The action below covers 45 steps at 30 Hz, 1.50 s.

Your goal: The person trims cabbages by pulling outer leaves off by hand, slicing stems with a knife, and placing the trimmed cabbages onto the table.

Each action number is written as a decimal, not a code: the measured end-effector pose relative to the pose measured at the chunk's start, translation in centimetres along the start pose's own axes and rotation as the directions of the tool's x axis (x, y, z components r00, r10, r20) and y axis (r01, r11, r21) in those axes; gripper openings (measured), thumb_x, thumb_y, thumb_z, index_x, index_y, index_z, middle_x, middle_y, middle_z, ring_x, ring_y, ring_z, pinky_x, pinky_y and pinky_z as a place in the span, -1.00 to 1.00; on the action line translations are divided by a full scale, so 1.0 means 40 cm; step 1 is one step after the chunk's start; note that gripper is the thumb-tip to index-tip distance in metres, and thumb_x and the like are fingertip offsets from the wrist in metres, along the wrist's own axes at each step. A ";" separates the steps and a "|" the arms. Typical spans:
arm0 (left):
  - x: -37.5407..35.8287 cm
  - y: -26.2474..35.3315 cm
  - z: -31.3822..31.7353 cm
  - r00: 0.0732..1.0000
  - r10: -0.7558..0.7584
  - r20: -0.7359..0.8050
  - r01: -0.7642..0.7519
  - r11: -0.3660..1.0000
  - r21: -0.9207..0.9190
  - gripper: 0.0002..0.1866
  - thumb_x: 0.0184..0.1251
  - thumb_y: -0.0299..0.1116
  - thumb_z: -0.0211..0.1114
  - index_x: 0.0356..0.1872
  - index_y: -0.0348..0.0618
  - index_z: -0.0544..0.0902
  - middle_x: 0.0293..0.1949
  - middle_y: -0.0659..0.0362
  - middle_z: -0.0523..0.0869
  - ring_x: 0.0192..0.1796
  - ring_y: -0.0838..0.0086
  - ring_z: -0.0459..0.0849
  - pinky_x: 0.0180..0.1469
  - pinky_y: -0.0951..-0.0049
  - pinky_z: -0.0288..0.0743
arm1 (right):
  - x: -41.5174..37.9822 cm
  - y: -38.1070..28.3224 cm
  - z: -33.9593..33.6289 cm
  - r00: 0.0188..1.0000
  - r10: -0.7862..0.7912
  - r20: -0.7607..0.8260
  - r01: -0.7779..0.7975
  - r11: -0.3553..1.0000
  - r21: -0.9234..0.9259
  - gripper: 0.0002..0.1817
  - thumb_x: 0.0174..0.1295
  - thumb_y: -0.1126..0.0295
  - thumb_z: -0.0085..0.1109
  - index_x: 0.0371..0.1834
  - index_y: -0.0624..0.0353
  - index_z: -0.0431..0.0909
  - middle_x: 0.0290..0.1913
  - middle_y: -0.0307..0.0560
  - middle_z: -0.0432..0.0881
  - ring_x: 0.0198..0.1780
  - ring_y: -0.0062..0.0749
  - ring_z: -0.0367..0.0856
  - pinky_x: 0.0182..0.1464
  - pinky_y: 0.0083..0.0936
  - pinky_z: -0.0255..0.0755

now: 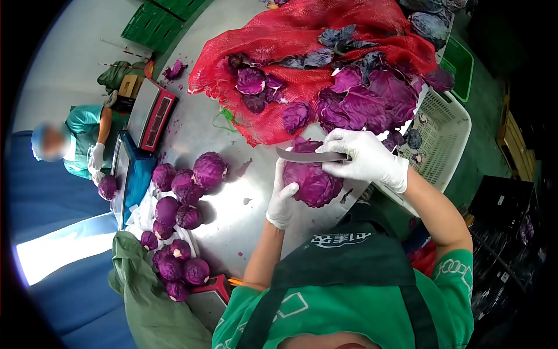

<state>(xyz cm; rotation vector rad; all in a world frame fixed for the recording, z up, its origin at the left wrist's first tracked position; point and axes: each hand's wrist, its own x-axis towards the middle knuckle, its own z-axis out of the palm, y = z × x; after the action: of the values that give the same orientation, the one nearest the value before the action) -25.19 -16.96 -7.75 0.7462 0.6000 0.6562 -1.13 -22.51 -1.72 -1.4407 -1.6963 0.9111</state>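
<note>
A red cabbage (315, 185) is in front of me above the metal table, its loose outer leaves partly covered by my hands. My gloved left hand (281, 198) grips it from the left, thumb on its near side. In my gloved right hand (363, 156) is a knife (308, 156), its dark curved blade lying across the top of the cabbage and pointing left. Just beyond, loose cabbage leaves (372, 99) are heaped on a red mesh bag (261, 41).
Several trimmed cabbages (210, 170) sit on the metal table (256, 232) to the left. A white basket (447, 134) stands at the right, beside a green crate (462, 67). Two scales (154, 119) line the left edge; a co-worker (87, 136) touches a cabbage there.
</note>
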 end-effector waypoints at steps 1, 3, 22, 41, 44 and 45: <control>0.000 -0.006 -0.013 0.999 0.019 0.035 -0.021 0.998 0.053 -0.01 0.04 -0.30 0.47 0.53 -0.12 0.13 0.44 0.02 0.33 0.47 0.18 0.35 0.51 0.11 0.26 | -0.001 0.013 0.006 1.000 0.030 -0.008 -0.030 1.000 -0.005 -0.64 0.13 0.24 0.39 -0.04 0.15 0.71 -0.10 -0.11 0.64 -0.14 -0.27 0.68 -0.06 -0.40 0.56; -0.012 -0.005 -0.006 0.998 0.019 0.053 -0.026 0.992 0.124 0.00 0.03 -0.30 0.47 0.53 -0.13 0.13 0.43 0.02 0.33 0.47 0.21 0.34 0.50 0.16 0.25 | -0.004 0.008 0.001 0.999 0.054 0.010 -0.054 0.999 0.008 -0.66 0.17 0.20 0.33 -0.07 0.17 0.70 -0.17 -0.10 0.67 -0.17 -0.21 0.69 -0.11 -0.37 0.57; -0.074 -0.019 -0.029 0.971 -0.235 -0.035 0.189 0.853 -0.486 -0.10 0.28 0.23 0.24 0.53 -0.04 0.20 0.48 -0.01 0.30 0.49 0.07 0.33 0.49 -0.09 0.25 | 0.018 0.100 -0.083 0.918 0.391 -0.067 -0.338 0.859 0.385 -0.57 0.26 0.26 0.36 0.16 0.23 0.66 0.10 -0.06 0.73 -0.06 -0.47 0.69 0.00 -0.43 0.56; -0.091 0.023 -0.089 0.980 -0.186 0.075 0.149 0.423 -0.894 -0.22 0.43 0.28 0.03 0.54 0.11 0.18 0.53 -0.06 0.19 0.54 -0.12 0.18 0.40 -0.44 0.20 | 0.120 0.039 0.185 0.753 0.572 0.325 -0.618 0.446 0.647 -0.45 0.38 -0.12 0.20 -0.16 0.26 0.64 -0.38 -0.21 0.67 -0.52 -0.62 0.59 -0.59 -0.70 0.28; -0.100 0.048 -0.130 0.985 -0.164 0.060 0.111 0.325 -0.939 -0.14 0.35 0.33 0.11 0.55 0.13 0.16 0.52 -0.08 0.20 0.55 -0.15 0.14 0.38 -0.41 0.27 | 0.146 0.014 0.194 0.792 0.505 0.344 -0.581 0.446 0.681 -0.49 0.45 0.00 0.16 0.13 0.28 0.61 -0.27 -0.08 0.76 -0.50 -0.61 0.61 -0.55 -0.73 0.29; -0.106 0.060 -0.141 0.989 -0.127 0.079 0.109 0.250 -0.962 -0.14 0.34 0.32 0.13 0.55 0.13 0.16 0.52 -0.08 0.19 0.55 -0.15 0.13 0.37 -0.40 0.29 | 0.159 0.006 0.201 0.774 0.522 0.358 -0.602 0.433 0.671 -0.51 0.47 0.04 0.14 0.15 0.28 0.59 -0.27 -0.06 0.77 -0.49 -0.60 0.62 -0.54 -0.74 0.30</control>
<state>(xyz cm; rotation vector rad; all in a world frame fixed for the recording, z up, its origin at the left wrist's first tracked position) -32.62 -16.32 -8.16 -0.5240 0.1411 0.7412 -8.72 -16.70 -5.37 -1.3339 -0.6129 1.8299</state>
